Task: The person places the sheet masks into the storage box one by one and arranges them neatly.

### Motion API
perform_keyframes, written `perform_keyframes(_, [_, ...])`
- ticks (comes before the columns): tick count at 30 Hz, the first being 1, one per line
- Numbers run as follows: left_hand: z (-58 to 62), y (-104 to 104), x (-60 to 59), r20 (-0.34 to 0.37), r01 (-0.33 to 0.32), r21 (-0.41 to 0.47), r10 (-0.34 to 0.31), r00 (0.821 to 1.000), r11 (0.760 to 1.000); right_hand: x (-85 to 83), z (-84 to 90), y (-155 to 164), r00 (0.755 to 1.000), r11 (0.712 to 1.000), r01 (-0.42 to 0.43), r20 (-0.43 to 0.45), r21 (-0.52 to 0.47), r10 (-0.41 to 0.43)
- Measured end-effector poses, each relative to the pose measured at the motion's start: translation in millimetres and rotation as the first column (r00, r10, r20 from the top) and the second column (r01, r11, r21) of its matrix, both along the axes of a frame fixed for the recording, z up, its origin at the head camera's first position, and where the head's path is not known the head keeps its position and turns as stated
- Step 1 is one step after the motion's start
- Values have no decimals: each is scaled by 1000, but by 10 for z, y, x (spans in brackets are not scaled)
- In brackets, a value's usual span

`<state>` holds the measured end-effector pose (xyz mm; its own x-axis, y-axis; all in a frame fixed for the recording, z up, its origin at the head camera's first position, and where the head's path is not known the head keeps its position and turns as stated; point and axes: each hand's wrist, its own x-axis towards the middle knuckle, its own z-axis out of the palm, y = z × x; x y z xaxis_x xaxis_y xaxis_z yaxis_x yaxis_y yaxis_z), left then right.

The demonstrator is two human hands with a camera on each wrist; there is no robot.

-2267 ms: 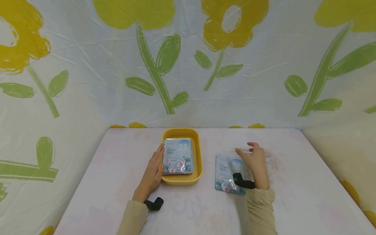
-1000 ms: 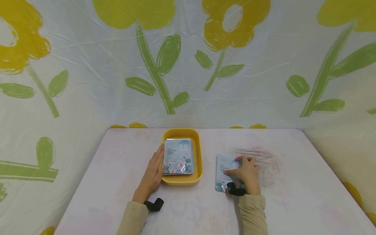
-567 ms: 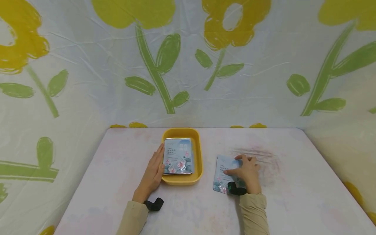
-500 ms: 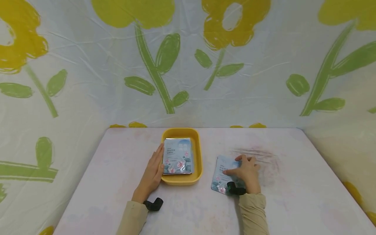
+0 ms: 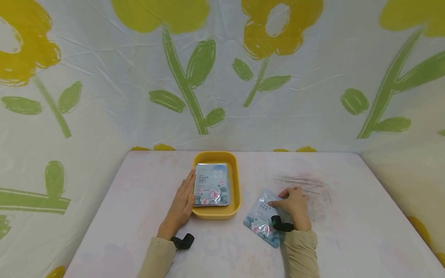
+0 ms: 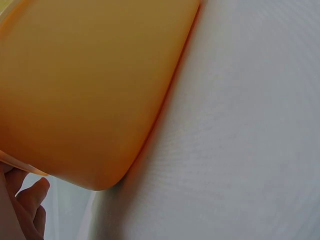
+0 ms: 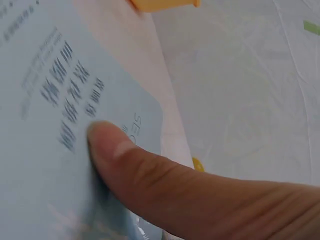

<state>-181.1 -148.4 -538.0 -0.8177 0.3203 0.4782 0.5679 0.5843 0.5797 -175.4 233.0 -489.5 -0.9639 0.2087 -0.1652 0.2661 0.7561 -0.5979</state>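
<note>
A flat blue sachet (image 5: pixel 257 221) printed with pink lotus flowers lies slantwise on the right of the tabletop. My right hand (image 5: pixel 295 204) pinches its right edge; in the right wrist view the thumb (image 7: pixel 155 182) presses on the sachet's printed face (image 7: pixel 35 160), with the other fingers hidden. To the left stands a yellow tray (image 5: pixel 238 189) with a stack of matching sachets (image 5: pixel 211 187) inside. My left hand (image 5: pixel 180 202) rests against the tray's left side, fingers straight. From the left wrist, the tray's outer wall (image 6: pixel 95 95) fills much of the picture, with fingertips (image 6: pixel 36 195) near its rim.
The tabletop (image 5: pixel 215 251) is pale, with dark creases (image 5: pixel 306 181) beyond the right hand. Behind it rises a cloth backdrop (image 5: pixel 222 85) printed with large yellow flowers. Each wrist bears a small black camera.
The right hand came down onto the loose sachet and took hold of it. The sachet has turned clockwise, its lower end swinging left. The left hand and tray have stayed put.
</note>
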Motion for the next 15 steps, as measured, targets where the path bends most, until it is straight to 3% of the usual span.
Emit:
perform_keyframes(8, [-6, 14, -1, -3, 16, 16, -16, 1000, 1000, 45, -10, 129, 1000, 988, 20, 7, -151, -19])
perform_keyframes(11, [-2, 15, 0, -2, 18, 20, -18, 1000, 1000, 45, 24, 129, 998, 992, -48, 23, -115, 51])
perform_keyframes(15, [-2, 24, -3, 0, 21, 15, -21, 1000, 1000, 77, 102, 65, 980, 984, -179, 90, 13, 177])
